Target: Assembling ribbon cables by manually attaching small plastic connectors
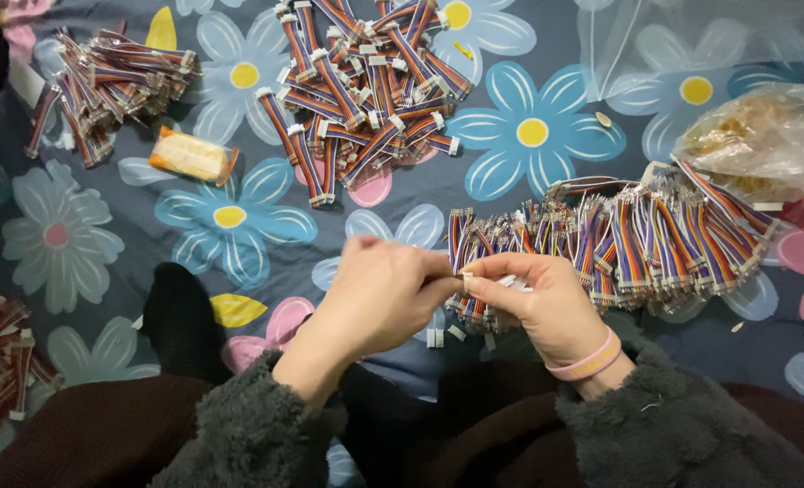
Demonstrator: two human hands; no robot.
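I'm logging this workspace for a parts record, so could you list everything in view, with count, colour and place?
Flowered cloth: one, dark blue with blue, pink and white flowers, under everything.
Ribbon-cable piles: four, rainbow-striped with white connectors; top centre, top left, left edge, and a long row at right.
Small packet: one, orange and cream, between the top piles.
Plastic bags: clear, count unclear, top right, one with tan contents.
Loose white connectors: a few, below the hands.
Wristband: one, pink, right wrist.
Sleeves: two, grey fleece.
Left hand and right hand: pinching one small white piece together.
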